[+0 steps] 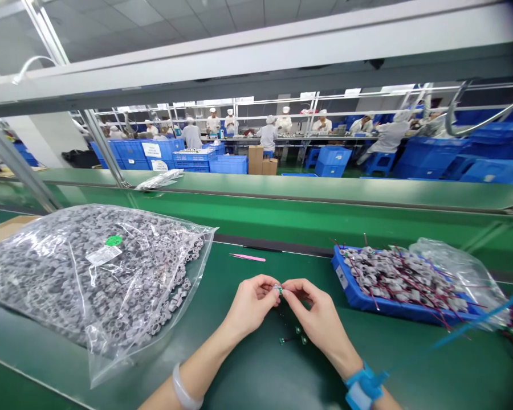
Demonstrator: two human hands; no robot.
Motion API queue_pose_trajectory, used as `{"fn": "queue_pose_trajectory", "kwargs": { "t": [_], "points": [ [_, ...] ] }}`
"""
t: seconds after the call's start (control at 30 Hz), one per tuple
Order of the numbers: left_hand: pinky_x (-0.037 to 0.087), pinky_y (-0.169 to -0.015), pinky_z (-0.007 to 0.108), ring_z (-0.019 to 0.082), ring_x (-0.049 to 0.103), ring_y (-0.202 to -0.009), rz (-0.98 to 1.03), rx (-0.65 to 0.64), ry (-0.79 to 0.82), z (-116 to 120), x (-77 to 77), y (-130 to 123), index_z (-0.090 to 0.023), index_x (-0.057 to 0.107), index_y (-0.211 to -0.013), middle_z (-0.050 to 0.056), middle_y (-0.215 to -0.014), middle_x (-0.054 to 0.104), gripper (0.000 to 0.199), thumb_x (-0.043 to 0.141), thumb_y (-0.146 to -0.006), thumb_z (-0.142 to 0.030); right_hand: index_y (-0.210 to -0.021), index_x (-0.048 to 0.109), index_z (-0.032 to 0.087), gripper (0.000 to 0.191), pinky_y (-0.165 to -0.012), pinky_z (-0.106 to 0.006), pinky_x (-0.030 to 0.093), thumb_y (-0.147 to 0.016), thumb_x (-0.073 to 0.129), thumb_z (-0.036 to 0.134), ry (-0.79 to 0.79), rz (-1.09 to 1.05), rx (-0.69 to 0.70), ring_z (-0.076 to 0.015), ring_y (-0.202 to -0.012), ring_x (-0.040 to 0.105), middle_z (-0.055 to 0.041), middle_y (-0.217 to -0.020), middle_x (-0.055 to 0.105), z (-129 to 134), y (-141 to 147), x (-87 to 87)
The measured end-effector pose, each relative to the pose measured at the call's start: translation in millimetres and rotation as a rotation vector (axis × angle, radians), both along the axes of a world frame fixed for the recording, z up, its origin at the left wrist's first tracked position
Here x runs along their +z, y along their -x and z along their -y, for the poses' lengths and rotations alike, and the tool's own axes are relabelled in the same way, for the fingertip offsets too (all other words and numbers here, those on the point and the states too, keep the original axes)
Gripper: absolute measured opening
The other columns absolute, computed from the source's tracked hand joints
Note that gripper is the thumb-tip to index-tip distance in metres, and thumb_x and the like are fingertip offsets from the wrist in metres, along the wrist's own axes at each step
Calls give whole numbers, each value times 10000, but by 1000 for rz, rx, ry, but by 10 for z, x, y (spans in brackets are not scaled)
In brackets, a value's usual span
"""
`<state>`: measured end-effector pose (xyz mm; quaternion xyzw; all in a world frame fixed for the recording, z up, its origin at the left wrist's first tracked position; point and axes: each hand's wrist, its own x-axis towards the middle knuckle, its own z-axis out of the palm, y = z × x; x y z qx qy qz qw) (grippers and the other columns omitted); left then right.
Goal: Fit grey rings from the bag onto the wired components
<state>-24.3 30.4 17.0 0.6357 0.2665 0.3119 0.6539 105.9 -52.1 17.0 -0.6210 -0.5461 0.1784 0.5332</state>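
Note:
My left hand (253, 303) pinches a small grey plastic part (276, 287) between thumb and fingertips. Against it, the fingertips of my right hand (314, 310) close on a small green circuit board (280, 291). The two pieces meet between my hands; fingers hide most of both, so I cannot tell how they fit together. Just below, several loose green circuit boards (304, 339) lie on the green work mat (248, 376), one with a short dark wire. Pink tweezers (252, 258) rest on the mat beyond my left hand.
A large clear bag (85, 273) of grey plastic parts fills the left side. At right stands a blue tray (354, 293) heaped with wired grey parts, a plastic bag (457, 262) behind it. A blue cord (474, 324) runs from my right wrist strap (363, 384). People work farther back.

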Motion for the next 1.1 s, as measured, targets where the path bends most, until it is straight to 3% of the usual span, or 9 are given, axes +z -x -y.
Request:
{"fn": "queue_pose_trajectory", "kwargs": {
  "t": [0.3,0.57,0.83,1.1],
  "points": [
    [529,-646,265,151,619,-630,-38,59,-27,70,-10,-6,-128,685,-868,54,-728,663,217,664,-747,-308,-706,544,189,255,-653,-268,512,-861,532,391,33,-53,38,-163,-683,603,-48,-778,652,-4,29,-15],
    [530,-662,281,187,639,-680,-146,149,-183,101,-25,-17,-133,697,-894,98,-819,697,234,614,-762,-307,-710,519,192,217,-660,-269,496,-862,526,346,23,-121,48,-164,-706,594,-39,-772,634,-22,53,-70],
    [540,-714,282,215,669,-773,-111,73,-143,114,-33,-28,-155,688,-906,93,-879,714,289,623,-775,-405,-678,455,198,185,-639,-260,458,-855,491,241,-7,-126,-1,-149,-678,562,-19,-758,614,-16,102,-57],
    [566,-726,287,240,692,-807,-138,138,-102,167,-73,-9,-169,692,-888,70,-879,728,365,667,-704,-484,-709,420,204,156,-661,-266,422,-864,434,196,-37,-2,-69,-151,-693,509,-11,-747,551,36,204,-131]
  ]
}}
